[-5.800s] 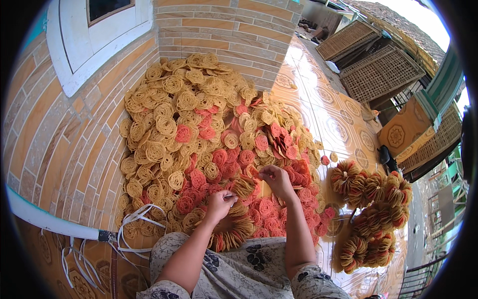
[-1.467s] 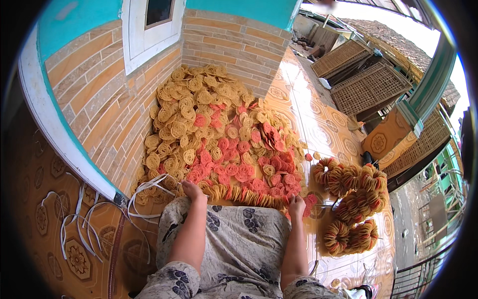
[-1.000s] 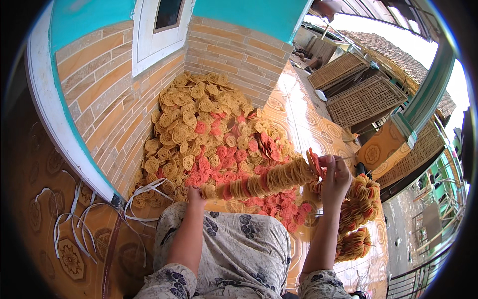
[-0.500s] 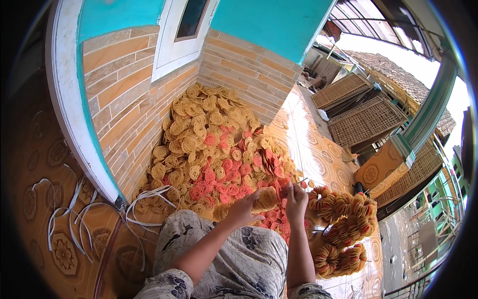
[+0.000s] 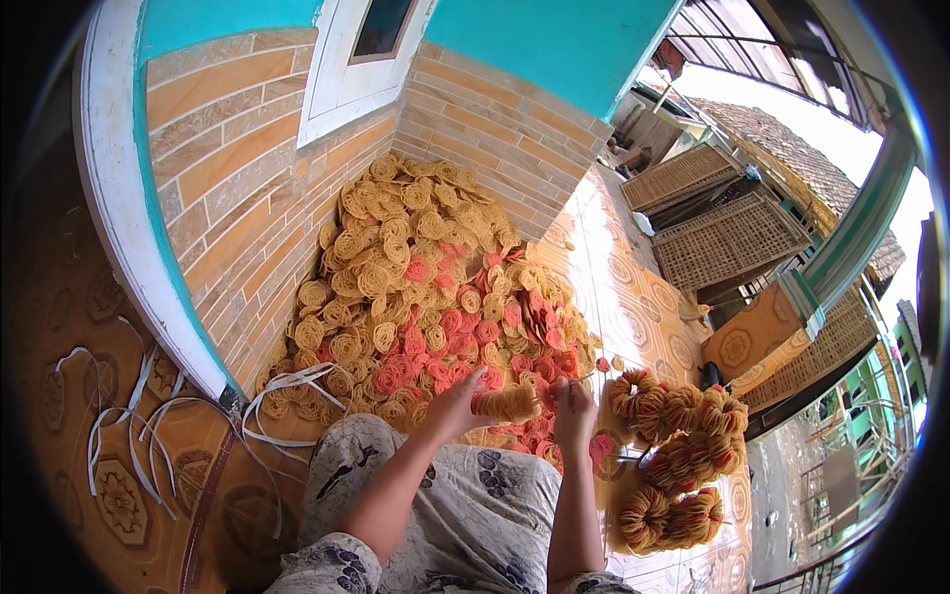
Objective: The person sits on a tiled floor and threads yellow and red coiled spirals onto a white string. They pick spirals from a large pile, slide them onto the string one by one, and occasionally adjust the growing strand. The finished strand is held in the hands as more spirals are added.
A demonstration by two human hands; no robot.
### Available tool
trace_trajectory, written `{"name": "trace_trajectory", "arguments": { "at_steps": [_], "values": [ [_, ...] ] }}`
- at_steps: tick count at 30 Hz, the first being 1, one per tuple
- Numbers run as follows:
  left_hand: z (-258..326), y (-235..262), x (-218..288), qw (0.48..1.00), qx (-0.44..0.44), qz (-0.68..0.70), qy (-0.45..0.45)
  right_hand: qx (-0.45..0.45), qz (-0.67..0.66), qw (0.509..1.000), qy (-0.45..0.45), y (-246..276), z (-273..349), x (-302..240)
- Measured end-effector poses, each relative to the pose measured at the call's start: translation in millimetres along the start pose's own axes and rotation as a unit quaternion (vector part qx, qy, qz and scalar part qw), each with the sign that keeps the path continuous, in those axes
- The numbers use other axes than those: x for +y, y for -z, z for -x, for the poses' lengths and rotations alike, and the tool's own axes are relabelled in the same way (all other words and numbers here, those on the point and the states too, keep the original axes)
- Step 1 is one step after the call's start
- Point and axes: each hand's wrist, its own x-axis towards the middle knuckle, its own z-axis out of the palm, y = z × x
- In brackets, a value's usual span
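Note:
In front of my lap my left hand [image 5: 455, 406] is wrapped round a short stack of thin, round, yellow coiled crackers [image 5: 507, 404]. My right hand [image 5: 574, 414] is at the stack's right end, its fingers pinched together; what they grip is too small to make out. Beyond both hands a big heap of loose coiled crackers [image 5: 396, 233] fills the wall corner, mostly yellow with pink-red ones [image 5: 450, 342] among them at the near side. Right of my right hand lie several thick strung bundles of yellow and red crackers [image 5: 683, 421].
White strips [image 5: 139, 406] lie loose on the patterned tile floor at left, by the white door frame [image 5: 114, 198]. A brick-faced wall [image 5: 495, 119] backs the heap. Woven bamboo racks [image 5: 727, 238] and a pillar [image 5: 841, 247] stand at right.
My left hand has shifted slightly left and turned, bringing the stack level. My right hand has moved a little left and down, toward the stack's end. The view has tilted slightly.

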Motion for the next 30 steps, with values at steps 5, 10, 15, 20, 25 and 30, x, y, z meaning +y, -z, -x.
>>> {"name": "trace_trajectory", "arguments": {
  "at_steps": [5, 10, 15, 20, 25, 30],
  "values": [
    [-2.4, -9.5, 17.7, 0.970, 0.038, 0.196, -0.138, -0.017, 0.044, 0.987, 0.151, -23.9, 11.9, 2.7],
    [5.5, -19.4, 25.0, 0.996, 0.004, 0.084, -0.043, 0.031, 0.031, 0.990, 0.132, -20.5, 22.2, 6.5],
    [2.0, -22.4, 30.4, 0.992, 0.035, 0.102, -0.061, 0.075, -0.116, 0.989, 0.053, -22.7, 24.4, 17.0],
    [3.6, -26.2, 34.5, 0.986, 0.093, 0.119, -0.063, 0.087, -0.284, 0.954, -0.035, -31.6, 29.1, 27.6],
    [3.8, -29.6, 33.7, 0.982, 0.129, 0.110, -0.079, 0.127, -0.370, 0.914, -0.107, -30.6, 27.8, 38.6],
    [0.3, -36.4, 34.6, 0.985, 0.111, 0.100, -0.090, 0.148, -0.397, 0.896, -0.137, -30.2, 28.1, 49.6]
  ]
}}
